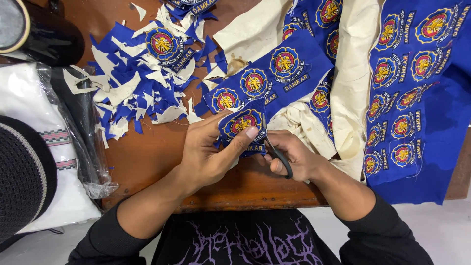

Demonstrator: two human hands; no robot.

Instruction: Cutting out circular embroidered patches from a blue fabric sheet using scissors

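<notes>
Nearest, two black sleeves reach over the edge of the wooden bench. Left hand has its fingers clamped on a blue patch with a round red-and-yellow emblem, thumb pressed on the patch's lower edge, holding it just above the bench near the middle of the view. Right hand sits just beside it, fingers closed through the black handle of small scissors, whose blade points up against the right edge of the patch. Just behind the patch, a strip of the same blue cloth carries several more emblems and lies slanted over cream backing cloth. To the right, a large blue sheet holds rows of uncut emblems. Farther left, a heap of blue and cream scraps covers the bench, with one cut patch lying on top. At the left edge rest a clear plastic bag and a dark woven cap.
</notes>
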